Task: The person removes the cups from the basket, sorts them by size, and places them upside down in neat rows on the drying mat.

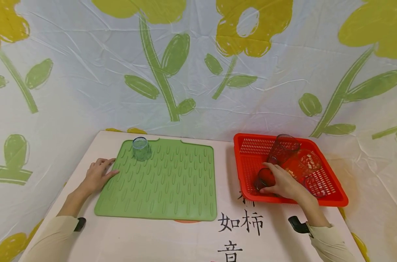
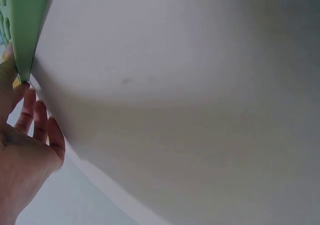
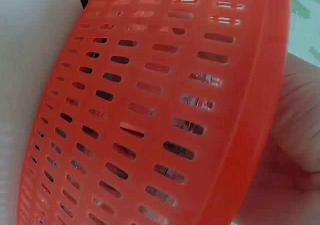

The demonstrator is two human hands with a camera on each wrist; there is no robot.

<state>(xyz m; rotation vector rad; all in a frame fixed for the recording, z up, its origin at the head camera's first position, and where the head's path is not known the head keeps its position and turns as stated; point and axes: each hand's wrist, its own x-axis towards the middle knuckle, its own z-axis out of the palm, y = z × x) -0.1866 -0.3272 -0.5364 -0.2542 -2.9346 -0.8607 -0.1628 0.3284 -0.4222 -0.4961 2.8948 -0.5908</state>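
My left hand [image 1: 98, 175] rests at the left edge of a green ridged drying mat [image 1: 165, 182], its thumb lying over the border and its fingers loosely bent. In the left wrist view the thumb and fingertips of this hand [image 2: 30, 150] are right at the mat's rim [image 2: 30, 30]. A clear bluish glass [image 1: 141, 149] stands on the mat's back left corner. Over on the right, my right hand [image 1: 283, 183] reaches into a red plastic basket [image 1: 241, 160] and grips a dark tinted glass [image 1: 265, 177] between thumb and fingers. The basket wall hides most of that hand in the right wrist view.
Behind the gripped glass, a larger dark glass [image 1: 283, 147] leans in the basket. Clear patterned glassware [image 1: 309, 160] and another glass [image 1: 314, 186] lie at the right inside it. Black characters [image 1: 240, 222] mark the pale tabletop; a flower-printed cloth [image 1: 198, 80] hangs behind.
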